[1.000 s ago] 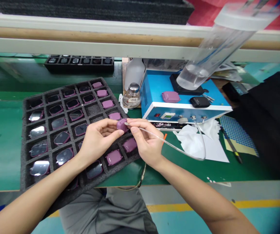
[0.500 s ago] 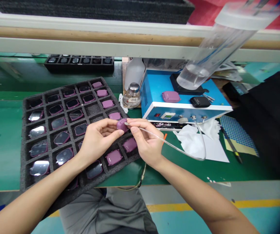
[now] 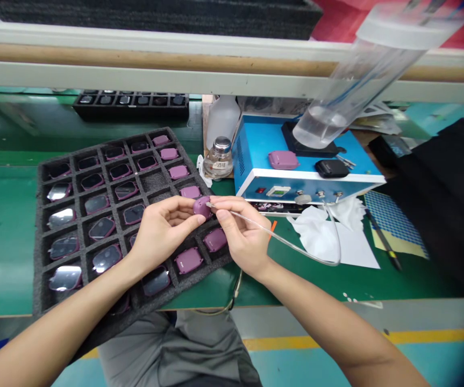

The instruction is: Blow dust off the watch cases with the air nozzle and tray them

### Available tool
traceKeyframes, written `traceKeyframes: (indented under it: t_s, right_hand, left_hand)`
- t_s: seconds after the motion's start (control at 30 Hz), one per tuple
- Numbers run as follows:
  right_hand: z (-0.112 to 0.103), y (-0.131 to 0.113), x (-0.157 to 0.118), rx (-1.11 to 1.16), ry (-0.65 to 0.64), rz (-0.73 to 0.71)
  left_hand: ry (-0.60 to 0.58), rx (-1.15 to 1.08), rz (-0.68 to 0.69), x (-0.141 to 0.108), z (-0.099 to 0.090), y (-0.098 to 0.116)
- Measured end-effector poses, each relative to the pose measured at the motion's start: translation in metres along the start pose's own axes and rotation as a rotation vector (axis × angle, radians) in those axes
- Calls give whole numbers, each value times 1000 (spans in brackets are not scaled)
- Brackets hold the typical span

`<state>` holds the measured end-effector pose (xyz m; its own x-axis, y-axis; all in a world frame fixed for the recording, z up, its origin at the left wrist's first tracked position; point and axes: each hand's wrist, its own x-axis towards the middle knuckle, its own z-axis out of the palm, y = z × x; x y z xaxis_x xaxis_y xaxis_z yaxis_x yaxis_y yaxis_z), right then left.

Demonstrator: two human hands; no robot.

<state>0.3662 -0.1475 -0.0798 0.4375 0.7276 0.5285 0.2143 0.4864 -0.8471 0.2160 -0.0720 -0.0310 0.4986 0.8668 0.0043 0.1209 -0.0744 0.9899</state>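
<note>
In the head view, the left hand's fingers (image 3: 191,212) held a small rounded purple case (image 3: 202,207) above the dark grey foam compartment tray (image 3: 167,193) on the green desk (image 3: 6,236). The right hand's fingers (image 3: 222,214) pinched the tip of a thin clear flexible tube (image 3: 284,241) against the case's side.

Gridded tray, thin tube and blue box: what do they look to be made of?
Gridded tray: probably dense foam, matte dark grey, going by its speckled, slightly rough walls.
Thin tube: likely flexible plastic or silicone, clear and glossy, as it bends smoothly and catches light.
Blue box: smooth, satin-painted, perhaps sheet metal given its flat panels and crisp edges; plastic is possible.
</note>
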Motion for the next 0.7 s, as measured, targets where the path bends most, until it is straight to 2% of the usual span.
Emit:
traceKeyframes:
  t_s: [0.53,0.63,0.7]
  right_hand:
    - [-1,0,0,9,-11,4]
    - [-2,-1,-1,8,-18,-3]
    - [-3,-1,-3,-13,-22,10]
  left_hand:
    - [-3,33,-1,0,1,-1]
    - [-7,94,15,-5,1,0]
    - [-39,239,65,-5,-5,3]
